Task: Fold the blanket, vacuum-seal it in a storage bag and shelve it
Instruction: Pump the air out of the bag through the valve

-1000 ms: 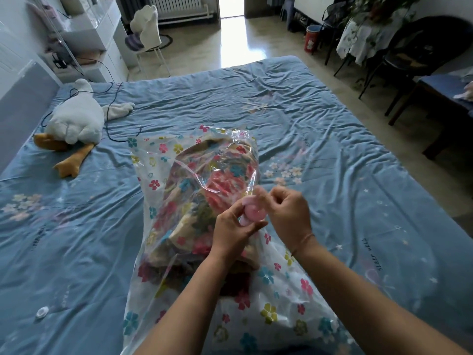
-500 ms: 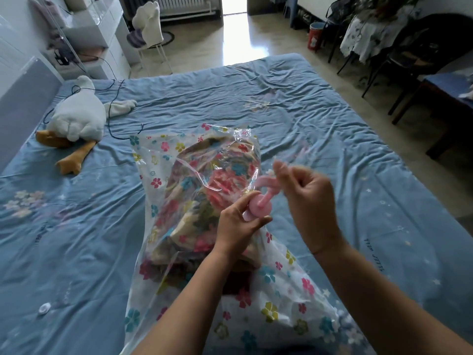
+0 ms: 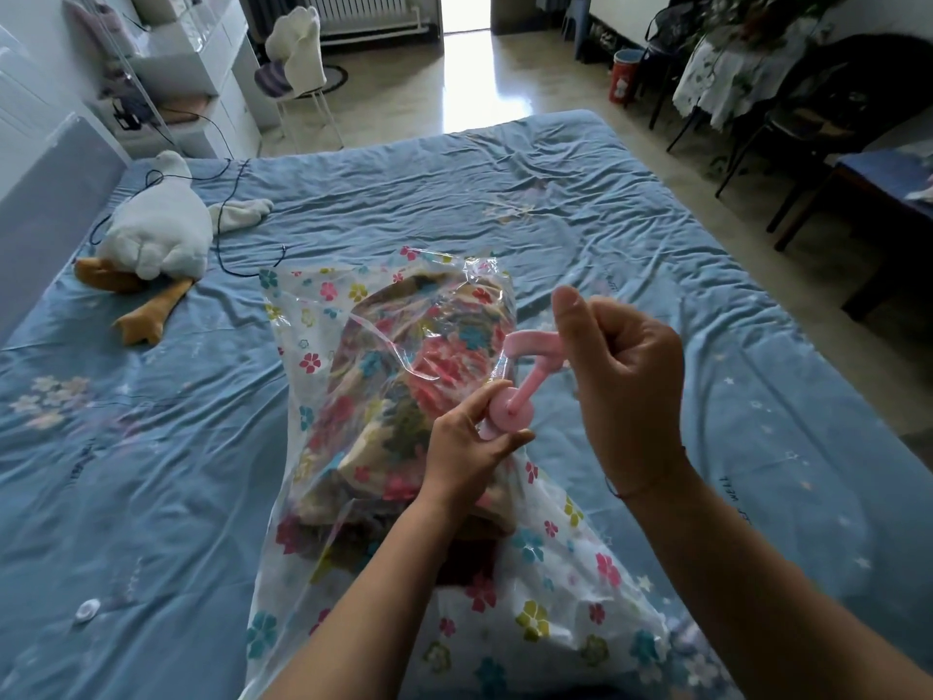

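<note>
The blanket (image 3: 404, 396), with a pattern of many-coloured flowers, is folded and lies inside the storage bag (image 3: 555, 598). This is a clear plastic bag printed with small flowers. The bag lies on the bed (image 3: 555, 204), which has a wrinkled blue sheet, and its near end reaches to the bottom edge of the head view.

Both hands are above the bag, near its right side. The left hand (image 3: 469, 447) pinches the pink valve (image 3: 510, 416), a round disc on the bag, between the thumb and the forefinger. The other fingers are curled under and I cannot tell how they lie. A pink strap goes up from the middle of the valve to the pink cap (image 3: 530, 343), which is raised above the valve. The right hand (image 3: 621, 386) holds the far end of this cap. Its fingers are curled together and its thumb stands straight up.

On the left part of the bed lies a plush goose (image 3: 156, 229), white with orange feet, and a black cable (image 3: 227, 204) runs beside it. A small white round piece (image 3: 88, 609) lies on the sheet at the near left. Past the bed there are a white chair (image 3: 298, 58) and a red bin (image 3: 623, 75) on the floor.
</note>
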`<state>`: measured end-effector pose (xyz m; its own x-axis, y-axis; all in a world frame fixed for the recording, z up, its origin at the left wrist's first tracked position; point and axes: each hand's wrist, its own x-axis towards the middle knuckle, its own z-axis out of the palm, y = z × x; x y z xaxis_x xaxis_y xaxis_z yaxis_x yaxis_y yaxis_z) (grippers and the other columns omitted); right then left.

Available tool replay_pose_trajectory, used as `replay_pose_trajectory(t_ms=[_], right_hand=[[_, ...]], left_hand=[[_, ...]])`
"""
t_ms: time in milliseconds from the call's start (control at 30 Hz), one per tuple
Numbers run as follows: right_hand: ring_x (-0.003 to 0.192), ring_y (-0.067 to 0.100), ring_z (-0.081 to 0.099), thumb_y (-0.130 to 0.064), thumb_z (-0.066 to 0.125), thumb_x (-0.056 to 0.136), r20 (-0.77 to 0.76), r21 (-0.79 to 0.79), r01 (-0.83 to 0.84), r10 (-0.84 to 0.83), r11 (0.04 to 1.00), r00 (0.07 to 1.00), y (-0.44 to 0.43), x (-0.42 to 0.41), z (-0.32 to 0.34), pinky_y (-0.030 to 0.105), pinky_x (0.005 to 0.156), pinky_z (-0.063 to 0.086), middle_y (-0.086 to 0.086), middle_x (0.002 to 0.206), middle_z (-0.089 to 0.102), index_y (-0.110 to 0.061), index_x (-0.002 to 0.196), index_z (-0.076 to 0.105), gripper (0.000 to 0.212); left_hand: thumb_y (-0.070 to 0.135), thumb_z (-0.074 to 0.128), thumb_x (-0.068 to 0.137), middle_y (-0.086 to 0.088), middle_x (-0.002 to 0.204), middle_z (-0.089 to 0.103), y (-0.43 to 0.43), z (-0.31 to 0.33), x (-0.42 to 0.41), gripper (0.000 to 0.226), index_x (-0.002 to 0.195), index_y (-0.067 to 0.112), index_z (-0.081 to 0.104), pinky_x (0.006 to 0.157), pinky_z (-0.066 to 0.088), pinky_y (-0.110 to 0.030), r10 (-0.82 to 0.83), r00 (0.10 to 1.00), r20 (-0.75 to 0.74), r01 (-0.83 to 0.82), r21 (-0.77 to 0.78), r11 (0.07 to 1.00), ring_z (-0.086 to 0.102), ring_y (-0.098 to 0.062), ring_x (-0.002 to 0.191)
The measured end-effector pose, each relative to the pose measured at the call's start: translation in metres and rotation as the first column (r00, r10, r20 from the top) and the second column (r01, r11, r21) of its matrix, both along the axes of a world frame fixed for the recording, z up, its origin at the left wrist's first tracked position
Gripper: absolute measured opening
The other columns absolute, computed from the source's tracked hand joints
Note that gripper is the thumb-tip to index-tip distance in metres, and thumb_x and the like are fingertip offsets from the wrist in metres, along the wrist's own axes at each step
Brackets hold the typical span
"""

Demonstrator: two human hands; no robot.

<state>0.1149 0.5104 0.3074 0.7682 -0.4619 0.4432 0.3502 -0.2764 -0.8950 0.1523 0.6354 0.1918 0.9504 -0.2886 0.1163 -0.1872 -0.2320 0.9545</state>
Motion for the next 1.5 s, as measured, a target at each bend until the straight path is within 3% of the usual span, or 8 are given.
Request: replay_pose_trajectory(t_ms=[233,433,667,900,1100,1333,1400,1500], right_hand=[[0.047,0.009,0.034,-0.075,0.052,0.078,-0.464,-0.233,-0.069,-0.048,0.97,0.885,-0.005,0.003,-0.066,0.034,0.053,0.037,-0.006,0.047,0.038,-0.014,0.05,0.043,0.067],[0.046,0.025,0.032,-0.041,0.056,0.091,0.028,-0.017,0.044,-0.043,0.999,0.999,0.0,-0.004,0.009,0.032,0.046,0.03,0.014,0.045,0.048,0.01,0.057,0.04,0.063],[0.048,0.011,0.034,-0.087,0.046,0.07,-0.437,-0.168,-0.046,-0.032,0.985,0.899,-0.004,-0.003,-0.064,0.043,0.052,0.04,-0.003,0.048,0.039,-0.01,0.051,0.046,0.079],[0.042,-0.001,0.045,-0.032,0.059,0.093,0.083,0.026,0.039,-0.041,0.999,0.996,0.002,-0.004,0.019,0.022,0.045,0.034,0.01,0.042,0.042,0.013,0.056,0.039,0.061],[0.046,0.01,0.035,-0.075,0.048,0.075,-0.42,-0.173,0.009,-0.082,0.985,0.904,0.001,0.001,-0.063,0.037,0.05,0.042,-0.007,0.045,0.036,-0.01,0.052,0.043,0.069],[0.046,0.023,0.059,-0.04,0.059,0.09,0.088,0.04,0.033,-0.036,0.999,0.995,0.008,-0.003,0.024,0.042,0.044,0.03,0.035,0.051,0.049,0.004,0.056,0.036,0.06],[0.05,0.037,0.059,-0.045,0.057,0.091,-0.002,-0.044,0.082,-0.082,0.996,0.997,0.01,-0.001,0.0,0.041,0.043,0.034,0.027,0.048,0.047,-0.014,0.055,0.029,0.055],[0.046,0.011,0.036,-0.066,0.048,0.082,-0.326,-0.207,0.02,-0.089,0.978,0.941,0.005,0.002,-0.052,0.04,0.05,0.039,-0.005,0.045,0.035,-0.02,0.051,0.029,0.059]], left_hand=[[0.012,0.086,0.068,0.015,0.105,0.07,-0.003,0.003,-0.006,0.057,0.116,0.03,0.062,0.086,0.05,-0.016,-0.026,0.999,-0.024,0.026,-0.004,1.0,0.066,0.001,0.1],[0.019,0.087,0.067,0.01,0.111,0.07,-0.002,0.002,0.001,0.061,0.115,0.04,0.058,0.098,0.051,-0.031,-0.005,1.0,0.003,0.005,0.003,1.0,0.065,-0.007,0.107],[0.014,0.086,0.068,0.009,0.107,0.072,-0.004,0.001,-0.005,0.055,0.114,0.033,0.064,0.09,0.054,-0.025,-0.025,1.0,0.0,0.025,0.013,1.0,0.067,-0.005,0.101],[0.024,0.088,0.065,0.007,0.112,0.071,-0.004,0.003,0.004,0.063,0.123,0.026,0.062,0.096,0.053,-0.034,-0.001,1.0,0.008,0.001,0.023,1.0,0.067,-0.009,0.105],[0.01,0.085,0.068,0.022,0.099,0.072,-0.004,0.004,-0.002,0.055,0.113,0.033,0.065,0.086,0.052,-0.019,-0.013,1.0,-0.02,0.013,0.01,1.0,0.067,0.001,0.099],[0.037,0.085,0.062,0.007,0.112,0.072,-0.002,0.004,0.001,0.062,0.12,0.032,0.062,0.097,0.052,-0.04,0.017,1.0,-0.017,-0.017,0.011,1.0,0.067,-0.011,0.106],[0.028,0.087,0.063,0.006,0.113,0.071,-0.003,0.003,0.0,0.064,0.122,0.026,0.063,0.097,0.052,-0.035,0.02,1.0,-0.006,-0.02,0.006,1.0,0.066,-0.009,0.107],[0.011,0.086,0.066,0.012,0.108,0.071,-0.003,0.003,-0.002,0.058,0.116,0.029,0.065,0.091,0.051,-0.024,0.002,1.0,-0.022,-0.002,-0.007,1.0,0.066,-0.002,0.103]])
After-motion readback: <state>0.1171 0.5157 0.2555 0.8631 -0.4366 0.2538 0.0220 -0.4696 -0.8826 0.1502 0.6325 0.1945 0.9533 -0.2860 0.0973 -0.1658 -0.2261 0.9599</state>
